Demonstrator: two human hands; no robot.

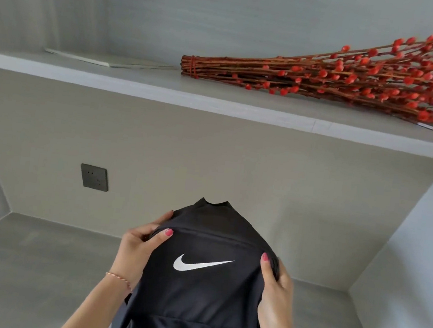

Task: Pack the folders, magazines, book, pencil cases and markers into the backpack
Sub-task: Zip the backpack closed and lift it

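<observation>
Backpack (198,277) is sitting betw. both hands, front panel w/ white swoosh facing the camera, top end pointing away toward the wall; lower part is running out of the bottom edge of view. Fabric is looking soft and thin, sagging betw. the grips, so prob. light and floppy w/ nothing stiff inside — it likely won't be holding its own shape while being loaded. Best hold is prob. at the upper side seams near the zip line, where both hands are gripping now, or the top loop beyond the fingertips.

Left hand (139,245) is pinching the upper left edge: thumb lying on the front panel, fingers curling round behind the fabric. Right hand (276,284) is clamping the upper right edge the same way, thumb on front, fingers wrapping the side. Both forearms are reaching up and forward from below, wrists roughly level, a thin bracelet (118,279) showing on the left wrist.

Beyond the hands, above: shelf (164,87) carrying a flat white booklet (108,60) and a bundle of red-budded branches (354,77). Up-left of the left hand: dark wall socket (94,177). Folders, markers etc. aren't in view.
</observation>
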